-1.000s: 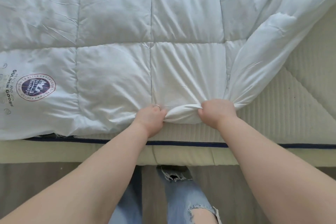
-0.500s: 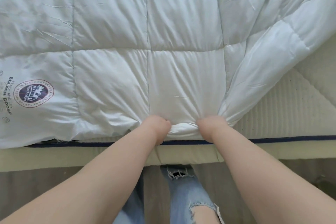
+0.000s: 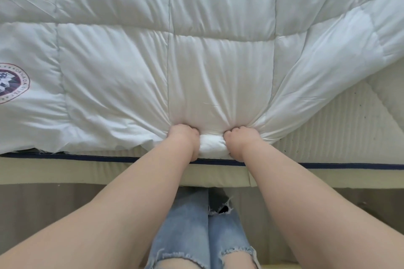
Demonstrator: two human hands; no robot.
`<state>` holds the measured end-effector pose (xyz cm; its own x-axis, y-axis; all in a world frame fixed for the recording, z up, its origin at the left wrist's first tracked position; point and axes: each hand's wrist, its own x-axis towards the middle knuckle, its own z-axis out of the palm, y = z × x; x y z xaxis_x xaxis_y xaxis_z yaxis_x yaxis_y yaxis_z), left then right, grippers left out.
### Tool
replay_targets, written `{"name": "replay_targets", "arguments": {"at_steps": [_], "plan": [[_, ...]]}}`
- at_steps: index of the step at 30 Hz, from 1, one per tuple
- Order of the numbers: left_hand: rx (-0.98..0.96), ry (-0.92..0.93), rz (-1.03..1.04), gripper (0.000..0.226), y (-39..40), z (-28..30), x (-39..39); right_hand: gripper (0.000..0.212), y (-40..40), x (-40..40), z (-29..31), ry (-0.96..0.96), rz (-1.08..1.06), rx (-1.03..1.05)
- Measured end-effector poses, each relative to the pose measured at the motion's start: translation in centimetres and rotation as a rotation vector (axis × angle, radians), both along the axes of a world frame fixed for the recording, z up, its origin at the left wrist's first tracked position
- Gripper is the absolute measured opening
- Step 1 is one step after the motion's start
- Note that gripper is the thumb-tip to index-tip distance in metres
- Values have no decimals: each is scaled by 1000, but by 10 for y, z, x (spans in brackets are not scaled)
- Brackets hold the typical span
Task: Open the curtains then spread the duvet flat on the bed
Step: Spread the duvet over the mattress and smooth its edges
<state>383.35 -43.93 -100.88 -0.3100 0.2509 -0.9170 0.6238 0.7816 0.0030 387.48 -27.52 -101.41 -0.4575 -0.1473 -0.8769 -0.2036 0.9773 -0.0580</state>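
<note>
A white quilted duvet [image 3: 113, 72] with a round logo at its left covers most of the bed [image 3: 341, 129]. My left hand [image 3: 182, 137] and my right hand [image 3: 241, 137] grip the duvet's near edge side by side, fingers curled into a bunched fold between them. That edge lies over the mattress's near edge, by the dark blue piping. Creases fan out from both hands. On the right the duvet slants away, leaving cream ribbed mattress bare. No curtains are in view.
The mattress side [image 3: 65, 170] runs across the view below the piping. Beneath it is grey-brown floor [image 3: 43, 214]. My legs in ripped blue jeans [image 3: 196, 225] stand close against the bed between my forearms.
Both hands have pulled the duvet's edge toward me, from further up the mattress to its near edge. The fabric is stretched tighter, and the view has moved closer.
</note>
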Motion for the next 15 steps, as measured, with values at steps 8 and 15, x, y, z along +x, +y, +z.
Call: {"name": "replay_targets", "arguments": {"at_steps": [8, 15], "plan": [[52, -69, -2, 52, 1, 12, -12, 40, 3, -8, 5, -40, -24, -50], [403, 176, 93, 37, -4, 22, 32, 30, 8, -10, 4, -69, -69, -111]]}}
